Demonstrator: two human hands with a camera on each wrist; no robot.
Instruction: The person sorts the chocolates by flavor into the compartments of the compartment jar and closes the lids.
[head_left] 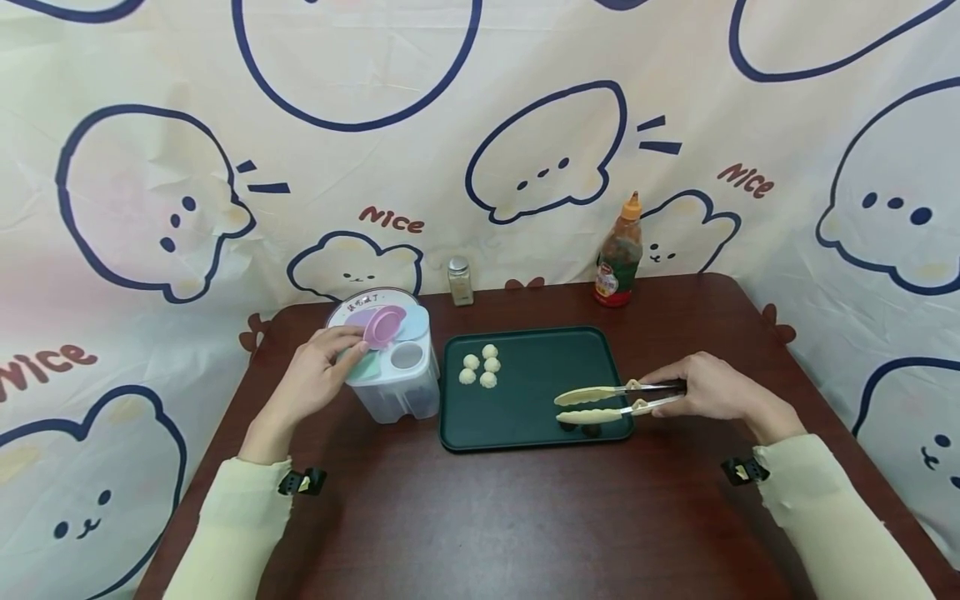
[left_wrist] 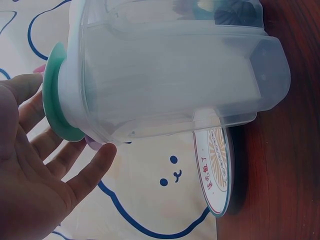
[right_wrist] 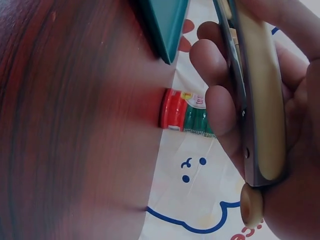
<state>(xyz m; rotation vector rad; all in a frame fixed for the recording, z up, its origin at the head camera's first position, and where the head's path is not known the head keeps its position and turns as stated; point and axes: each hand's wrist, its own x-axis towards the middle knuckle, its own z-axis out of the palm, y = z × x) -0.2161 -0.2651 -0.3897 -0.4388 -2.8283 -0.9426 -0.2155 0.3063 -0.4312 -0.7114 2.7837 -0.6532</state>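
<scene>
My left hand [head_left: 318,367] pinches a small pink lid [head_left: 385,326], held tilted over the top of a clear divided storage box [head_left: 401,400]. Beside the lid, one round opening [head_left: 407,356] in the white top is uncovered. A green lid [left_wrist: 52,95] shows close to my fingers in the left wrist view. In my right hand [head_left: 716,387] is a pair of tongs [head_left: 600,396] with cream tips, spread apart above the right part of a dark green tray [head_left: 540,350]. Dark round pieces [head_left: 591,430] lie under the lower tip, and several small whitish balls [head_left: 489,365] sit at the tray's left.
Behind the box a round white plate [left_wrist: 217,170] with printed lettering stands on edge. A small shaker jar [head_left: 460,282] and a sauce bottle [head_left: 619,254] stand at the table's back edge, against a patterned cloth [head_left: 450,242]. The brown table [head_left: 487,517] extends in front.
</scene>
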